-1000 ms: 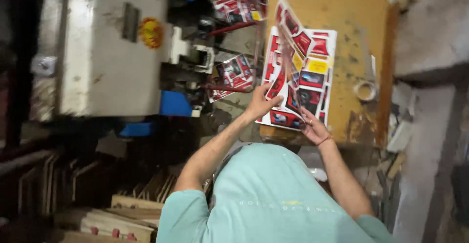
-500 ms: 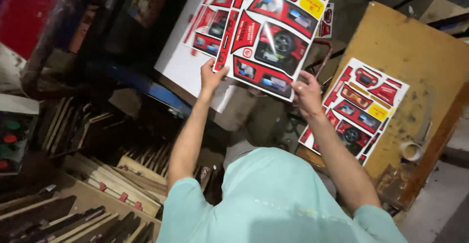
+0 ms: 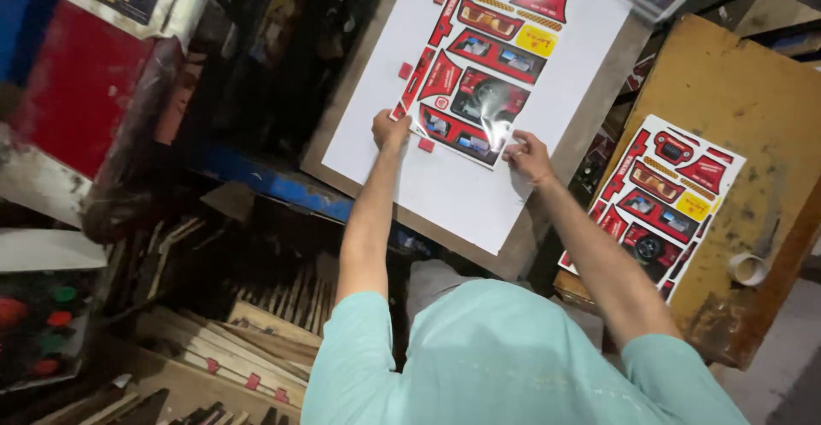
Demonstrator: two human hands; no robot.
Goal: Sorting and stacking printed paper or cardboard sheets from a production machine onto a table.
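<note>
A glossy red printed sheet (image 3: pixel 483 66) lies flat on a white board (image 3: pixel 428 177) on the machine bed ahead of me. My left hand (image 3: pixel 390 129) presses the sheet's near left corner. At the sheet's near right corner my right hand (image 3: pixel 528 156) pinches the edge. Small red tabs sit on the white board beside the sheet's left edge. Both arms reach forward from my light green shirt.
A second red printed sheet (image 3: pixel 663 198) lies on a worn yellow wooden table (image 3: pixel 744 91) at the right, with a roll of tape (image 3: pixel 750 268) near its edge. A red and blue machine body (image 3: pixel 77 91) stands left. Wooden slats (image 3: pixel 222 339) are stacked below.
The view swung from the yellow table to the machine bed. Both hands carried the printed sheet over from the table's stack and laid it down flat on the white board.
</note>
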